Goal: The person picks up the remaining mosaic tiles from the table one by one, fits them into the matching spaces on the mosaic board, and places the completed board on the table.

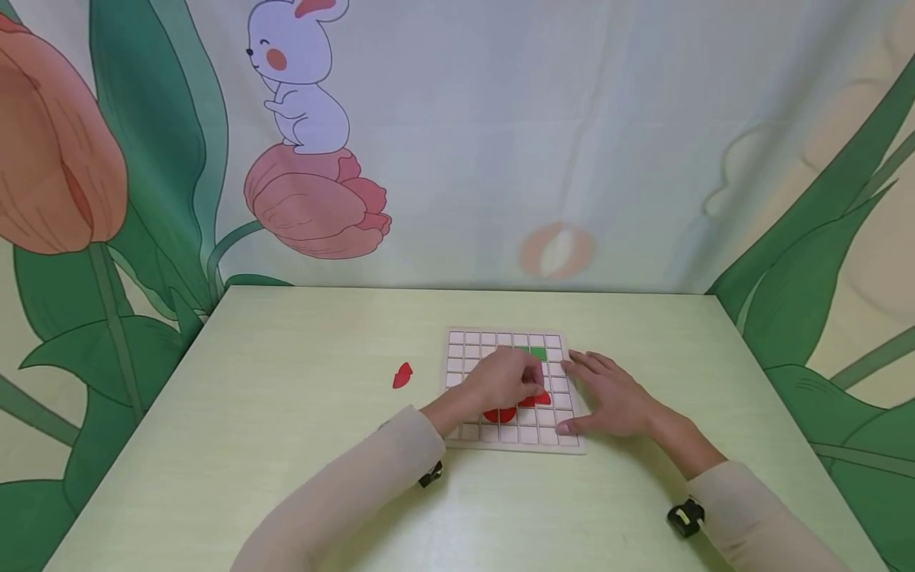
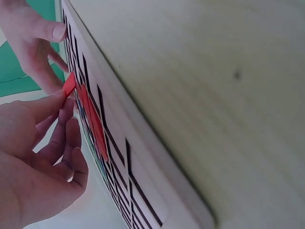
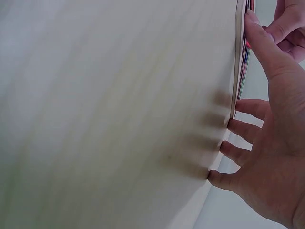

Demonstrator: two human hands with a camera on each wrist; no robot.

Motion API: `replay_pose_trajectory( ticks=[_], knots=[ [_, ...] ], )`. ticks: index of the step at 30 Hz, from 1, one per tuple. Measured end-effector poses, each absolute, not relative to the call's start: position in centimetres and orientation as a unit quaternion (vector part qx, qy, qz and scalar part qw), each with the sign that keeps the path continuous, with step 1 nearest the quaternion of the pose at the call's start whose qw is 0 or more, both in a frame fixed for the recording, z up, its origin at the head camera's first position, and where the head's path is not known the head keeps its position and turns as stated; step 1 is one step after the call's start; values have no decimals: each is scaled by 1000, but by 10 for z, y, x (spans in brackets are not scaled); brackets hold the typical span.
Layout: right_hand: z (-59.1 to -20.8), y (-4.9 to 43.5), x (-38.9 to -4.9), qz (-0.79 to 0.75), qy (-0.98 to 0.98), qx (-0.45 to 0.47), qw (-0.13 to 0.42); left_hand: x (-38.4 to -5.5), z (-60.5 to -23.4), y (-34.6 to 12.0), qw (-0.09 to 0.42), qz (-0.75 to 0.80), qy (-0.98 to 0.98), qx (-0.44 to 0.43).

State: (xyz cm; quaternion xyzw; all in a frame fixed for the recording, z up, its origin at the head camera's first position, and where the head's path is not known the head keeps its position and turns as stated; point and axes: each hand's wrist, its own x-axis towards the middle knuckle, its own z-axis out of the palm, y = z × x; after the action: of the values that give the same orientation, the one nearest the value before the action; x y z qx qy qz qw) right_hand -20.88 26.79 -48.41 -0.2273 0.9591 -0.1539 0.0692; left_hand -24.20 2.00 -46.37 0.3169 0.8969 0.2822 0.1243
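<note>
My left hand (image 1: 503, 380) is over the middle of a pale board (image 1: 457, 433) marked with a dark grid. Between thumb and fingertips it pinches a small flat red piece (image 2: 70, 85), held tilted close over the board. Other red pieces (image 2: 91, 119) lie on the grid near it, one of them a rounded red shape (image 1: 499, 415). A green piece (image 1: 538, 353) lies toward the board's far side, partly hidden by the left hand. My right hand (image 1: 616, 395) rests at the board's right edge, fingers spread, thumb touching the corner area and fingertips along the side.
Loose red pieces (image 1: 403, 376) lie on the light wooden table (image 1: 286, 381) to the left of the board. A printed curtain (image 1: 457, 143) with flowers and a rabbit hangs behind the table's far edge. Dark wrist devices (image 1: 686, 518) sit at both sleeves.
</note>
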Motion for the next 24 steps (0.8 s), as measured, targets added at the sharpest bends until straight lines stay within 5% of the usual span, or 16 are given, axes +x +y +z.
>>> replay_pose_trajectory(
  ticks=[16,24],
  knots=[
    [-484,267,-209,-161,957,-236,59,-244,-468,22,105,239,898,355],
    [-484,267,-209,-151,962,-218,71,-248,-447,-20,124,288,894,319]
  ],
)
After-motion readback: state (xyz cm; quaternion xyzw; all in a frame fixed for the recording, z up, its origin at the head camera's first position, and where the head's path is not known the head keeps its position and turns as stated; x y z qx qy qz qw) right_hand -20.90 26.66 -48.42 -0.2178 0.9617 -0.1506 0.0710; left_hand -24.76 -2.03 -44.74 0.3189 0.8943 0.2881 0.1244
